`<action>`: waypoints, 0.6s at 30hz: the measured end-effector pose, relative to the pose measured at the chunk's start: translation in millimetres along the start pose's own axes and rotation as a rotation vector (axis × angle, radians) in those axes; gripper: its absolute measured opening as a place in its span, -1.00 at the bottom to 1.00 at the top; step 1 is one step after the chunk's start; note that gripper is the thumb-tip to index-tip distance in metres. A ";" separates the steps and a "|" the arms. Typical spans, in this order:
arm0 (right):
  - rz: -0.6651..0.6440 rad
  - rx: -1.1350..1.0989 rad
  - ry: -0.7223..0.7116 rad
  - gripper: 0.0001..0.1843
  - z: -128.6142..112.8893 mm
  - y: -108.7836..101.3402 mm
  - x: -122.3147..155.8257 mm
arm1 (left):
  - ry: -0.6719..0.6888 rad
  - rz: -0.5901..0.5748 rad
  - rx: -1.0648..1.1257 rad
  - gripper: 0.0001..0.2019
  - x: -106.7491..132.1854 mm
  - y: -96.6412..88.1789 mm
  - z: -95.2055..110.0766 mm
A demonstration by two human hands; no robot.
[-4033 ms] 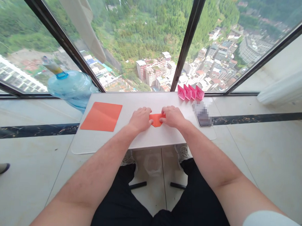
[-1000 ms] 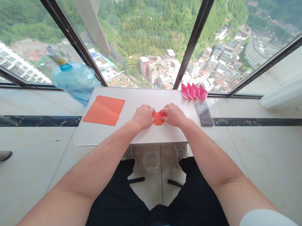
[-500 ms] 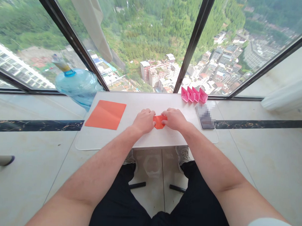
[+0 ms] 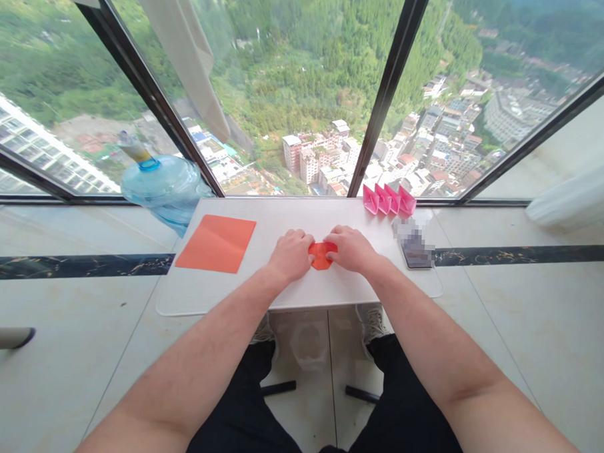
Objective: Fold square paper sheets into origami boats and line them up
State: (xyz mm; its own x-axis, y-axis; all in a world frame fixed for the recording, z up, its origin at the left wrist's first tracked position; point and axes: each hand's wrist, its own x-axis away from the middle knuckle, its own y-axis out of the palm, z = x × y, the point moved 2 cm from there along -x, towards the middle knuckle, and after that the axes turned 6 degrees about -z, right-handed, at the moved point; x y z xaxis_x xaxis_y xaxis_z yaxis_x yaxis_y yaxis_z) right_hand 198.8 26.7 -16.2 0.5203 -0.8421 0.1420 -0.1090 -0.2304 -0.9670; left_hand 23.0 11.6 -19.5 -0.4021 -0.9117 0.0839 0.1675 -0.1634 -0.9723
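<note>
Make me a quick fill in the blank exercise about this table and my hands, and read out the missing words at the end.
1. The small folded paper held by the left hand and the right hand is coloured ____.
2. The flat paper sheet lies on the table to the ____ of the left hand.
3. The row of pink folded pieces stands near the table's far ____ corner.

Missing words: orange; left; right.

The left hand (image 4: 291,254) and right hand (image 4: 352,249) cover the sides of the folded paper (image 4: 322,258) — blocky blur masks much of the phone (image 4: 419,259).
</note>
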 end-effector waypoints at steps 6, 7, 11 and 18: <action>-0.006 -0.013 -0.004 -0.72 1.3 0.1 -0.2 | 0.018 -0.005 -0.014 -0.79 0.6 -2.3 1.5; -0.006 -0.015 -0.004 -0.72 1.6 0.1 -0.2 | 0.020 -0.004 -0.013 -0.79 0.8 -2.8 1.9; -0.011 -0.028 0.001 -0.70 2.8 0.7 -0.5 | 0.012 -0.012 -0.018 -0.79 1.7 -3.8 2.6; -0.008 -0.044 -0.012 -0.71 2.7 0.8 -1.0 | 0.005 -0.009 -0.027 -0.78 1.7 -2.3 2.1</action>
State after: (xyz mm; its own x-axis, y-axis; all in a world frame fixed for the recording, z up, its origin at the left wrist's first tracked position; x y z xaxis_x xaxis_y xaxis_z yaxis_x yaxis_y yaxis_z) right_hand 200.5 28.8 -17.7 0.5317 -0.8342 0.1464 -0.1417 -0.2580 -0.9557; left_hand 23.8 9.6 -16.7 -0.4079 -0.9084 0.0918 0.1398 -0.1615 -0.9769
